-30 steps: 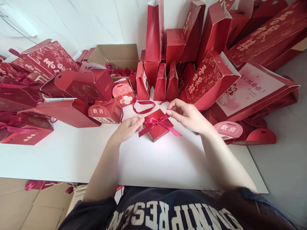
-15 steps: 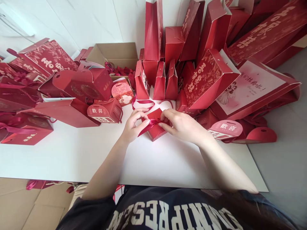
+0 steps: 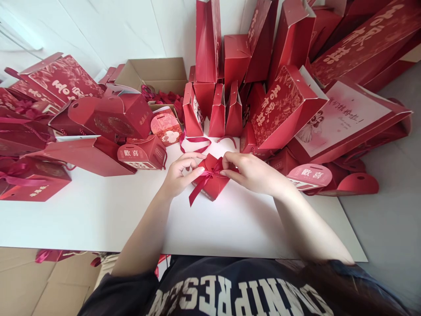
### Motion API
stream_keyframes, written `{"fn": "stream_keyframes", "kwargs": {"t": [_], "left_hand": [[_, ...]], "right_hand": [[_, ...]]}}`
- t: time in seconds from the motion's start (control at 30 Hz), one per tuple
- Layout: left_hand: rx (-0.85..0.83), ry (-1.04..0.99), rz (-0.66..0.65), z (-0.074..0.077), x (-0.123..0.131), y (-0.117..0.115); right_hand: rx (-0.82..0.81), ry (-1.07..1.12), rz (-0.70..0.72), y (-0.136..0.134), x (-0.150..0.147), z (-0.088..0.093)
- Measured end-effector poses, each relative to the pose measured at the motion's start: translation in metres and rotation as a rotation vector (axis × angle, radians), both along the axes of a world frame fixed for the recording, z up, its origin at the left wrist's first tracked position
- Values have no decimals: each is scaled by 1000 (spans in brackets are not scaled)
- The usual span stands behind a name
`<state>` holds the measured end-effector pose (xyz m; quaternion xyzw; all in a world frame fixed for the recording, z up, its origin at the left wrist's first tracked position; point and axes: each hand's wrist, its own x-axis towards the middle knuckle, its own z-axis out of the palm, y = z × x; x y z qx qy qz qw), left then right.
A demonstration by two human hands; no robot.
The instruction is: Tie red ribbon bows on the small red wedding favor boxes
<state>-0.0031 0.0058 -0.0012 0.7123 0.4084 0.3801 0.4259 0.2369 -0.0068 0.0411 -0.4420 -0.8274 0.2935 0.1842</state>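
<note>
I am watching both bare hands leaning in at a small red box (image 3: pixel 215 187), which is sitting on the white table (image 3: pixel 226 228) in front of the person. A ribbon bow (image 3: pixel 208 174) is lying across its top, one tail drooping past the near left side. The right hand (image 3: pixel 248 172) is pinching the bow's right side between thumb and curled fingers. The left hand (image 3: pixel 180 175) is bending its fingers at the box's left side, thumb against the ribbon; from my end I cannot tell whether they are gripping it. Behind the box a loose ribbon (image 3: pixel 199 139) is curling, and farther back red bags (image 3: pixel 217 112) are standing upright
</note>
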Motion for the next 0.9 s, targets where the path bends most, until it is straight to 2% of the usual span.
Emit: {"fn": "stream_keyframes", "kwargs": {"t": [0.27,0.5,0.7,0.9], "left_hand": [[32,43,21,-1,2,0],[53,142,96,-3,7,-2],[101,154,91,-3,9,-3],[110,162,115,-3,8,-1]], "right_hand": [[-151,160,3,1,-3,-3],[-124,163,28,3,-2,-7],[-169,109,86,4,0,-1],[-246,79,40,0,5,10]]}}
